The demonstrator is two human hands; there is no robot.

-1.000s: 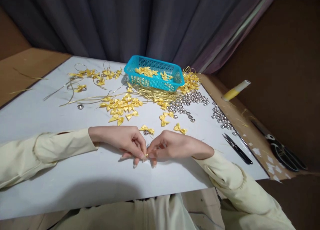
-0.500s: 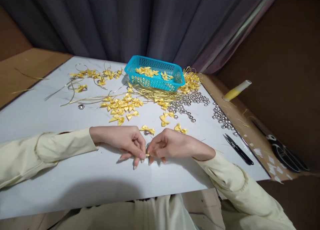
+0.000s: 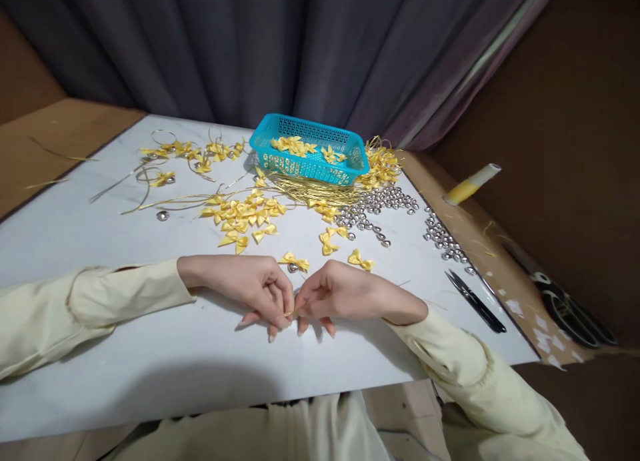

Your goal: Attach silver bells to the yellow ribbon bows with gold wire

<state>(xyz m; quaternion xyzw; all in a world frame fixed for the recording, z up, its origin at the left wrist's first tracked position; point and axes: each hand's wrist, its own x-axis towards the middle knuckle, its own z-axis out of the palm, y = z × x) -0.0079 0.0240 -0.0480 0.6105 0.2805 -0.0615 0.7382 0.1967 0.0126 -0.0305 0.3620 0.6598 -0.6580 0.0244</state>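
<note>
My left hand and my right hand meet low over the white tabletop. Thumb and fingers of both are pinched on a short bit of gold cord; most of it is hidden by the fingertips. Just beyond them lies a yellow ribbon bow with a silver bead beside it. Another yellow bow rests past my right hand. Farther back are a pile of yellow bows and a bundle of gold cords.
A blue basket holding yellow bows stands at the back. Silver beads are scattered to its right. Black thread snips lie near the right edge, with large scissors and a yellow-and-white tube beyond. Bows on cords lie back left.
Both hands stay pinched together, with only a slight shift of the fingers. The gold bit between the fingertips now shows less and looks thinner. Nothing else on the table has moved.
</note>
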